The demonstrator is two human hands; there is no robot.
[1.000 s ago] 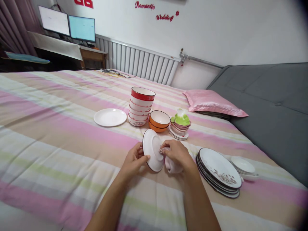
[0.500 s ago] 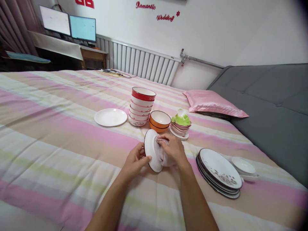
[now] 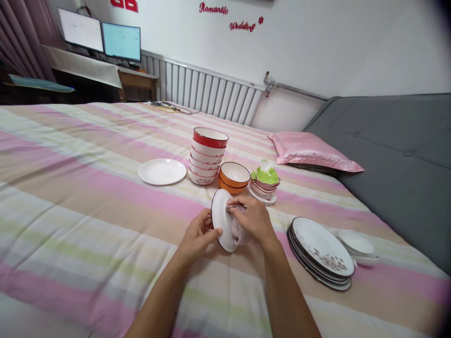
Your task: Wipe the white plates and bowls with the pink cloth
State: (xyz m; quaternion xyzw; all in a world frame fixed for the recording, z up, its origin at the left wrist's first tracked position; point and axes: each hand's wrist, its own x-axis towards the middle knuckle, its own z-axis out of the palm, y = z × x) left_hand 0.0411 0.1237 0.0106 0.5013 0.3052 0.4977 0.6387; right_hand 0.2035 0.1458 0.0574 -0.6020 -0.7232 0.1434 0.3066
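My left hand point(image 3: 200, 234) grips the left rim of a white dish with a dark edge point(image 3: 221, 220), thumb on its face, holding it tilted up above the bed. My right hand point(image 3: 252, 217) pinches a pale cloth point(image 3: 238, 231) against the dish's white face. Just behind the dish are two stacked orange bowls point(image 3: 234, 177) and a tall stack of red and white bowls point(image 3: 207, 157). Small dishes topped by a green leaf-shaped one point(image 3: 266, 176) stand right of the orange bowls.
A white oval plate point(image 3: 162, 172) lies at the left on the striped bedspread point(image 3: 88, 188). To the right are a stack of dark-rimmed plates point(image 3: 320, 246) and small white dishes point(image 3: 356, 242). Farther back lie a pink pillow point(image 3: 313, 150) and some cables point(image 3: 169, 108).
My right hand and the cloth have shifted slightly left across the dish's face. My left hand and the dish have hardly moved.
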